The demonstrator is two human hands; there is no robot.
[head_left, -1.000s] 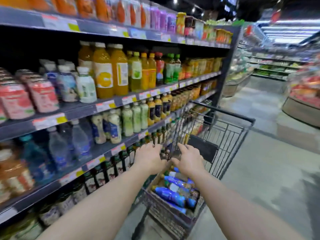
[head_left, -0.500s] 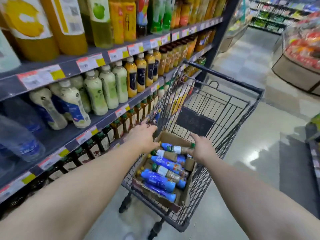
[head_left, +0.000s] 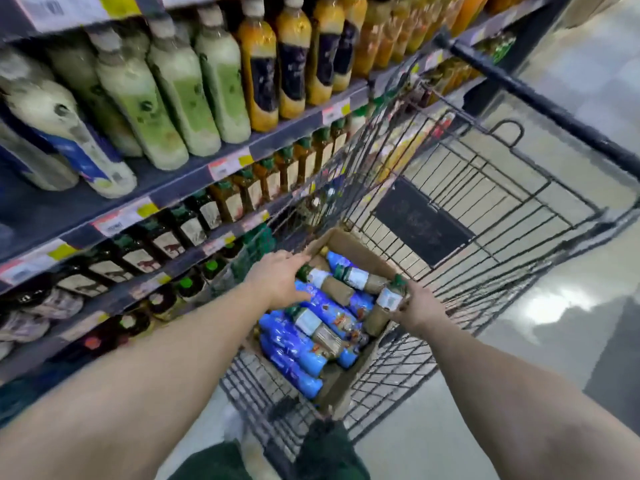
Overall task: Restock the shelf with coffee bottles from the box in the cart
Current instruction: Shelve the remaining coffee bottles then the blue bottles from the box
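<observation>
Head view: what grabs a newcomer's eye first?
First, both hands reaching into the cardboard box in the cart: the right hand has its grip on a brown coffee bottle at the box's right edge, while the left hand reaches over another one. Next, the bright blue bottles lying in the box, and the pale green bottles on the shelf upper left.

Bare forearms [head_left: 145, 368], dark green trousers [head_left: 325, 452]
</observation>
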